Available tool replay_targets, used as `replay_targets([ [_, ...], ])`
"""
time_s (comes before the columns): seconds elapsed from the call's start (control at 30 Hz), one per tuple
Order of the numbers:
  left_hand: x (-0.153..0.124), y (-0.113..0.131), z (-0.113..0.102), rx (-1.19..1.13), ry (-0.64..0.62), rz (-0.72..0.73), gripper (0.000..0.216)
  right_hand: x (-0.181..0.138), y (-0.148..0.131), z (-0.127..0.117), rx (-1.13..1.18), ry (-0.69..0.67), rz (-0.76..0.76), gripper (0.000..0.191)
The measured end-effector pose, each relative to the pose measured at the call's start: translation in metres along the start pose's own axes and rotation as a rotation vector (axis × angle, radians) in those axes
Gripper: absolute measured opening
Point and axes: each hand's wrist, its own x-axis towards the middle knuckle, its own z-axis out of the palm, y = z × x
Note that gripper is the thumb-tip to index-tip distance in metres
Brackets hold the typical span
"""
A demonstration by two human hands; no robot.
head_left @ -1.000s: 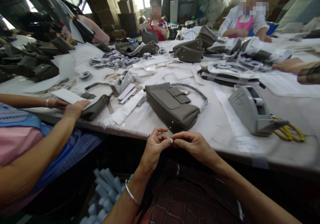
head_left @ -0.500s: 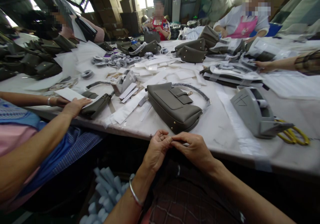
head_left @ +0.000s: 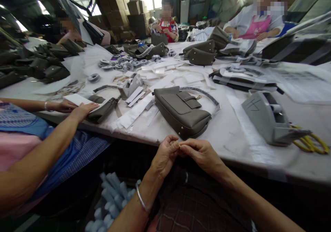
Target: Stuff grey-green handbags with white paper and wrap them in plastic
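My left hand (head_left: pixel 167 156) and my right hand (head_left: pixel 200 151) meet fingertip to fingertip just in front of the table's near edge. Both are closed in a pinch; whatever sits between the fingers is too small or too hidden to make out. A silver bangle (head_left: pixel 142 199) circles my left wrist. Just beyond my hands a dark olive handbag (head_left: pixel 178 111) lies on the white-covered table (head_left: pixel 227 135). Its wrapped handle (head_left: pixel 207 93) arcs out behind it, and small metal studs show on its base. Neither hand clearly touches the bag.
On the right stands a grey tape dispenser (head_left: pixel 269 118) beside yellow-handled scissors (head_left: pixel 310 142). At left, a co-worker's hands (head_left: pixel 82 111) press a white sheet on another bag. White paper pieces (head_left: pixel 165 68) and wrapped coils (head_left: pixel 128 64) lie mid-table. Pale blue rolls (head_left: pixel 111 197) sit below.
My hands stay pinched together, with a slight shift of the fingers. The view has turned a little left. At the far right, a person's arm has left view and a large wrapped dark bag now shows.
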Motion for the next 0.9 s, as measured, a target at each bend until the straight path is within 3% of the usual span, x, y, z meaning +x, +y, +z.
replay_targets([
  [0.13,0.000,0.000,0.001,0.133,-0.097,0.014,0.058,-0.003,0.002,0.003,0.525,-0.007,0.333,0.031],
  [0.27,0.001,0.005,0.001,0.337,-0.120,0.032,0.046,-0.008,0.010,0.001,0.763,-0.040,0.480,0.032],
  [0.4,0.001,0.011,0.002,0.484,-0.145,0.005,0.042,-0.017,0.015,-0.005,0.784,-0.076,0.517,0.032],
  [0.6,0.003,0.003,0.009,0.603,-0.137,0.028,0.049,-0.027,0.013,-0.011,0.774,-0.015,0.510,0.037],
  [0.77,0.002,-0.004,0.015,0.717,-0.252,0.025,0.053,-0.034,0.019,-0.008,0.751,0.011,0.413,0.038],
  [0.9,0.001,0.002,0.018,0.684,-0.207,0.076,0.045,-0.049,0.029,-0.014,0.737,-0.005,0.416,0.039],
])
